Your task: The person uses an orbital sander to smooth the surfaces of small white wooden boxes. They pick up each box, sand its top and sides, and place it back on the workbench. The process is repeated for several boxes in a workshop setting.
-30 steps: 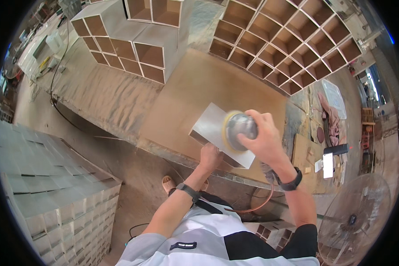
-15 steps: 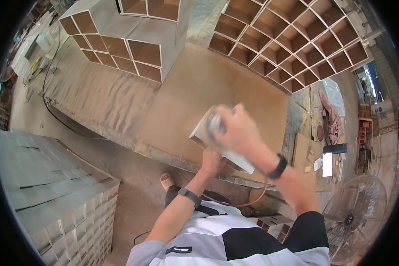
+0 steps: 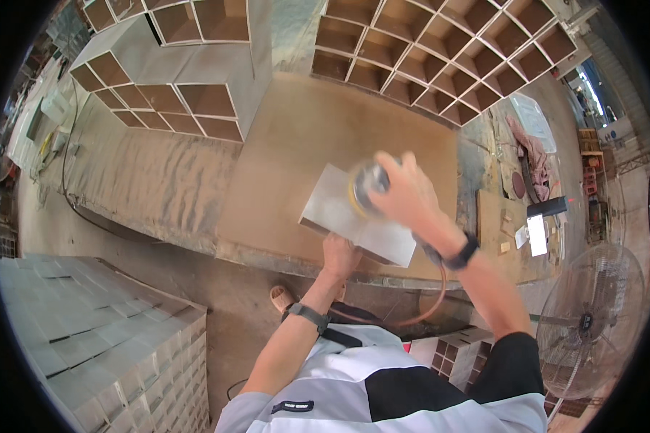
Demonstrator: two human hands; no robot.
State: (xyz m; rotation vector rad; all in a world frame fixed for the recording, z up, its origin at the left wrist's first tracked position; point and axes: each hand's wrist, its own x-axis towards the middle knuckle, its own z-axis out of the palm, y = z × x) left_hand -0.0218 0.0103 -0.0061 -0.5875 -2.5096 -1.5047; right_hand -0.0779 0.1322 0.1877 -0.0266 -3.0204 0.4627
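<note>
A white box (image 3: 328,196) lies on a brown board (image 3: 282,155) near the bench's front edge. My left hand (image 3: 341,254) is closed on the box's near edge, where some fingers go out of sight inside. From above, my right hand (image 3: 409,193) wraps round an orbital sander (image 3: 367,189) with a yellowish pad rim. The sander is slightly smeared by motion and sits over the middle of the box's top face. A reddish hose (image 3: 440,292) loops below my right wrist.
Stacked white boxes with brown insides (image 3: 208,101) stand at the back left, and another open-fronted stack (image 3: 419,54) at the back right. Grey-white boxes (image 3: 115,310) are piled at the lower left. A fan (image 3: 588,325), a phone (image 3: 536,234) and a pink cloth (image 3: 531,148) are on the right.
The sander in my right hand has shifted right across the box, uncovering more of its top's left part. My left hand keeps its hold. The whole view has also shifted slightly.
</note>
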